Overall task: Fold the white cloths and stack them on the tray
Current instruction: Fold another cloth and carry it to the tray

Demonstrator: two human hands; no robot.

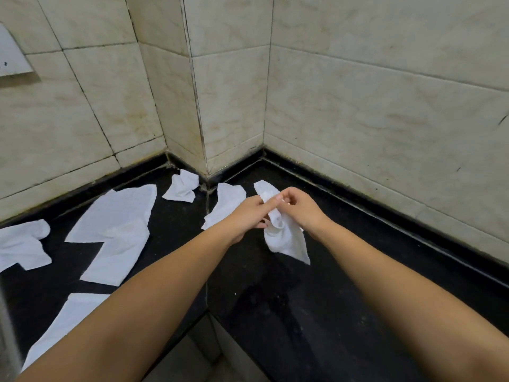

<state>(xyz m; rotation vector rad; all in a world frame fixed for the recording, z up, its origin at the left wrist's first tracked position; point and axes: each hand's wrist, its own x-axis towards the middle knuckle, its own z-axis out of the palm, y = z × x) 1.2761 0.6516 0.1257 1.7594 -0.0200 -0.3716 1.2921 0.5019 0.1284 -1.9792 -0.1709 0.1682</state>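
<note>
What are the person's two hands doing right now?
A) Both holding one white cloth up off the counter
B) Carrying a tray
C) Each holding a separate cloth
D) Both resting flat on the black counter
A: the left hand and right hand both pinch the top of one white cloth, which hangs above the black counter.

On the table (275, 299), both hands meet near centre, the left hand (248, 213) at 9 o'clock of the right hand (300, 208), a cloth (286, 238) hanging between them above the table. A second cloth (228, 202) lies behind the left hand. At 10 o'clock a crumpled cloth (181, 187) lies by the wall corner (203, 150). Four more cloths lie spread at 8 to 9 o'clock.
</note>
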